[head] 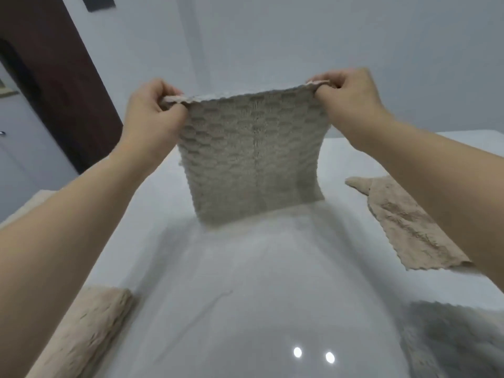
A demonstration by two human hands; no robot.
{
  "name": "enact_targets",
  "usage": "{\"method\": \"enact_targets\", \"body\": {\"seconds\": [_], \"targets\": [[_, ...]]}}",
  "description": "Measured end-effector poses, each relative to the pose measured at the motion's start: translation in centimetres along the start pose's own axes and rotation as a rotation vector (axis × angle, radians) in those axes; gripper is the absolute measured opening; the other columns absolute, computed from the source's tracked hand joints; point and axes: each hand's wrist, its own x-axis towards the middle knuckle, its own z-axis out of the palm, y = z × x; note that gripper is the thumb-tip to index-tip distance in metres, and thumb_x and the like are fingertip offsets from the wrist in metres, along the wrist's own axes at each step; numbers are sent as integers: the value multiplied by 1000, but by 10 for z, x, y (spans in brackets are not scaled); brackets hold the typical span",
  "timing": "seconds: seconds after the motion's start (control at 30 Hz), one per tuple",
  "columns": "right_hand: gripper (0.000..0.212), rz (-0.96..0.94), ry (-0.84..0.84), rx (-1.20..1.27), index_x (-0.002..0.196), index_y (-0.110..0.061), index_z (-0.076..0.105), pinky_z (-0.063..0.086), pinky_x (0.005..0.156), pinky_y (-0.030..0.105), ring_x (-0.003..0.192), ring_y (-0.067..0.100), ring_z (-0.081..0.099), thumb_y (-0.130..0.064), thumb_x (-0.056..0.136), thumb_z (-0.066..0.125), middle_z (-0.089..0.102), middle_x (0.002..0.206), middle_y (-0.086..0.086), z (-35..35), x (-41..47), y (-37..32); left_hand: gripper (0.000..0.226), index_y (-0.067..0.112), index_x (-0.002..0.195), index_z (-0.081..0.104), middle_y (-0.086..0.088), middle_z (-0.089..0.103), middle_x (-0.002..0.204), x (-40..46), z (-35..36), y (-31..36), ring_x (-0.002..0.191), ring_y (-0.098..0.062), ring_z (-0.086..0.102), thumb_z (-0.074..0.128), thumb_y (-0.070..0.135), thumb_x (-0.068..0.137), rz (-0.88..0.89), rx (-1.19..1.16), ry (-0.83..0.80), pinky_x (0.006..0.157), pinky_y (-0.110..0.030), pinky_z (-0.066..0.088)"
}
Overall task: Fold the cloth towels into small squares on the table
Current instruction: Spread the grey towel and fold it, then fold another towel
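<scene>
A beige waffle-textured towel [253, 156] hangs doubled over in the air above the glossy white table [245, 296], its lower edge just over the surface. My left hand [152, 110] pinches its top left corner. My right hand [351, 94] pinches the top right corner. The top edge is stretched straight between both hands, and a vertical crease runs down the middle of the cloth.
A tan towel [409, 222] lies spread flat at the right. A folded beige towel [81, 331] sits at the near left. A grey towel [450, 336] lies crumpled at the near right. A dark brown door [54, 64] stands at the back left.
</scene>
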Motion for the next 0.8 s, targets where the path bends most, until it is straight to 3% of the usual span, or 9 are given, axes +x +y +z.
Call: {"method": "enact_targets", "body": {"seconds": [0.07, 0.17, 0.27, 0.37, 0.43, 0.53, 0.63, 0.8], "targets": [[26, -62, -21, 29, 91, -16, 74, 46, 54, 23, 63, 16, 55, -15, 90, 48, 63, 75, 3, -6, -2, -12, 20, 30, 75, 55, 4, 49, 67, -3, -11, 17, 63, -12, 43, 56, 11, 84, 47, -16, 13, 54, -26, 34], [23, -60, -80, 65, 76, -7, 67, 39, 53, 29, 59, 19, 48, -10, 84, 46, 53, 64, 7, -18, -9, -24, 20, 26, 72, 55, 4, 53, 70, -9, -22, 37, 67, -12, 50, 53, 11, 85, 5, -157, 34, 59, -27, 39], [32, 67, -153, 185, 51, -18, 53, 27, 47, 25, 45, 17, 35, -7, 82, 52, 44, 44, -3, -31, -17, -37, 18, 22, 69, 56, 1, 61, 65, -12, -30, 49, 64, -19, 62, 54, 14, 85, -151, -359, 57, 61, -33, 47], [26, 251, -211, 252, 60, -19, 53, 27, 44, 28, 41, 12, 33, -18, 84, 61, 41, 41, -7, -40, -23, -43, 7, 14, 80, 63, -12, 65, 84, -15, -35, 56, 82, -30, 67, 60, 21, 79, -311, -465, 14, 76, -48, 52], [21, 371, -273, 251, 68, -16, 53, 38, 44, 26, 39, 13, 41, -22, 88, 60, 44, 44, -4, -44, -27, -43, 8, 15, 78, 65, -10, 66, 81, -20, -32, 58, 80, -30, 66, 62, 22, 80, -393, -478, -21, 77, -47, 53], [15, 493, -419, 208, 87, -10, 55, 55, 49, 29, 60, 22, 63, -23, 95, 53, 60, 68, 7, -45, -33, -33, 16, 15, 75, 63, -1, 66, 61, -29, -22, 51, 59, -20, 67, 61, 21, 90, -538, -406, -66, 65, -34, 59], [14, 521, -439, 81, 99, -8, 54, 51, 63, 33, 76, 27, 56, -22, 96, 55, 55, 82, 12, -37, -35, -12, 17, 13, 75, 60, -6, 64, 70, -38, -6, 31, 57, -19, 61, 65, 21, 89, -627, -187, -81, 60, -28, 51], [13, 422, -335, -216, 85, -9, 57, 48, 60, 30, 63, 22, 55, -19, 90, 64, 56, 74, 9, -13, -47, 37, 8, 10, 86, 64, -9, 60, 75, -56, 24, -18, 57, -23, 52, 65, 18, 87, -707, 13, -157, 53, -27, 36]]}}
